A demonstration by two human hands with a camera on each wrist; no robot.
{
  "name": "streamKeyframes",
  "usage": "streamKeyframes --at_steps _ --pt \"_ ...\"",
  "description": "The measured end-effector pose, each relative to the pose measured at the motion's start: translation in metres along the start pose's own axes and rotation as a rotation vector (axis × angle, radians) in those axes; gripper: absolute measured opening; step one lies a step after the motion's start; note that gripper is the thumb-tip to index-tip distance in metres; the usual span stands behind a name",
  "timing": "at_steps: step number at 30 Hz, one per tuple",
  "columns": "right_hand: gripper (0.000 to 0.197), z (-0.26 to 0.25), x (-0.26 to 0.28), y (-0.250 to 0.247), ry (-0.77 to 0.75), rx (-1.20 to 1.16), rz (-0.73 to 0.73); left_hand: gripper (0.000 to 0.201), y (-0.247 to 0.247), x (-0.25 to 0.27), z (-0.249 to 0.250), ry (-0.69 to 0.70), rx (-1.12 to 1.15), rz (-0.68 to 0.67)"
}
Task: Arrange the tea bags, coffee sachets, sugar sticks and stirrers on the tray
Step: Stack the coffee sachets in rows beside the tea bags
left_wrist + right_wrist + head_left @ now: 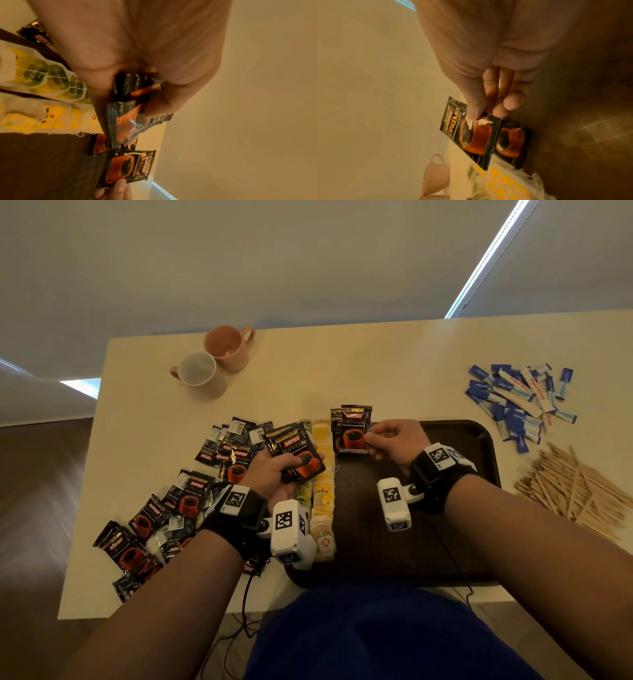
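A dark brown tray [455, 440] lies in front of me. Two rows of tea bags [322, 491] fill its left side; the same tea bags [39, 78] show in the left wrist view. My left hand [274, 474] grips a small stack of black coffee sachets [296, 453], seen close as sachets [130, 94]. My right hand [390, 440] pinches the edge of one coffee sachet [352, 429] at the tray's far edge, over another sachet [510, 142] lying on the tray. Thumb and fingers pinch that sachet [471, 134] near its top.
Loose coffee sachets [178, 501] are heaped left of the tray. Blue and white sugar sticks [520, 402] lie at the far right, wooden stirrers [575, 487] below them. Two pink mugs [215, 361] stand at the back left. The table's front edge [171, 614] is close to me.
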State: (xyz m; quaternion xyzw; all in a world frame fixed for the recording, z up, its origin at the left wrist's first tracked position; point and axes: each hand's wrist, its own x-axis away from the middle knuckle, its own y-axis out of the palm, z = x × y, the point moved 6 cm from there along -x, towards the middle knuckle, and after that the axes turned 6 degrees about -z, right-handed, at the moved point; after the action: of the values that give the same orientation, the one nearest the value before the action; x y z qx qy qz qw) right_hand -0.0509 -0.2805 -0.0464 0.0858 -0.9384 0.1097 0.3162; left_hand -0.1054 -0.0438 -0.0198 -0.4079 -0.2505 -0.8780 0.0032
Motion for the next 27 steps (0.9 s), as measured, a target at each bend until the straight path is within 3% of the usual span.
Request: streamKeyframes --at_steps 4,7,18,24,27 --pt "0.011 0.013 -0.005 -0.003 0.051 0.148 0.012 0.040 -0.005 -0.001 -0.001 -0.030 -0.004 0.003" --pt "0.012 0.022 -0.010 0.004 0.093 0.166 0.017 0.061 -0.011 -0.004 -0.003 -0.051 -0.016 0.021" --pt "0.008 0.026 -0.026 0.019 0.149 0.280 0.046 0.034 -0.016 -0.006 0.000 -0.036 0.016 -0.028" --pt "0.010 0.025 -0.029 0.020 0.162 0.320 0.050 0.049 -0.021 -0.011 -0.005 -0.050 -0.008 0.002" --pt "0.010 0.025 -0.028 0.019 0.155 0.332 0.051 0.044 -0.022 -0.012 -0.006 -0.044 0.011 0.016"
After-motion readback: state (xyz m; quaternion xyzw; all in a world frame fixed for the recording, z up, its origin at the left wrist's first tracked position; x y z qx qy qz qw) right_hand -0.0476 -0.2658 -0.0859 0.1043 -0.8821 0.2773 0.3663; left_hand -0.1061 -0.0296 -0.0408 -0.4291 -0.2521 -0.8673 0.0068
